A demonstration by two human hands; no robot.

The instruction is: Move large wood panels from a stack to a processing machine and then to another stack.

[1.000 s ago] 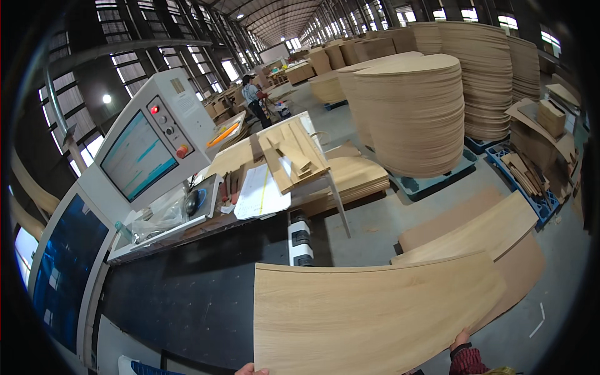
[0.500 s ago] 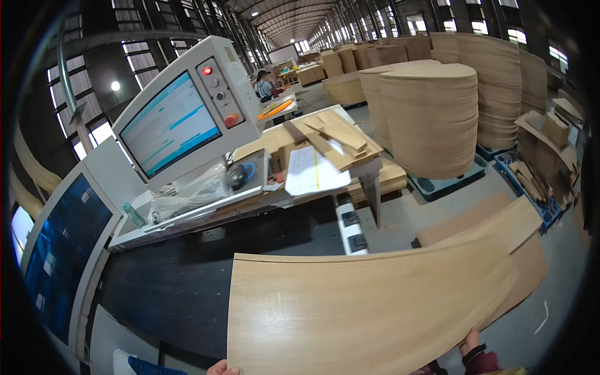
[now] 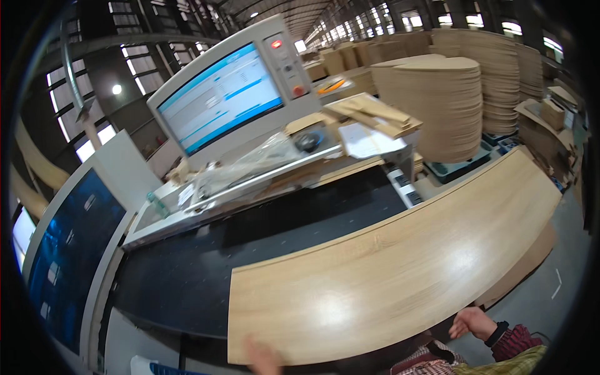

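A long, light wood-grain panel (image 3: 375, 262) lies over the dark machine bed (image 3: 187, 269), its right part reaching out past the bed. Motion smears my left hand (image 3: 261, 357) at the panel's near left edge, so its fingers cannot be made out. Just off the near edge on the right is my right hand (image 3: 474, 323), with nothing in it and its fingers loosely bent and apart.
Behind the bed, a ledge carries a clear plastic bag (image 3: 250, 165), a dark mouse (image 3: 307, 141), white paper (image 3: 369, 140) and wood strips (image 3: 375, 115). A control screen (image 3: 222, 97) stands above. Tall board stacks (image 3: 431, 106) rise at back right; brown sheet (image 3: 519, 265) lies beneath the panel.
The panel's right end has swung away from me and its surface shows more fully. My right hand has come off its edge; my left hand has moved right along it. The view has shifted.
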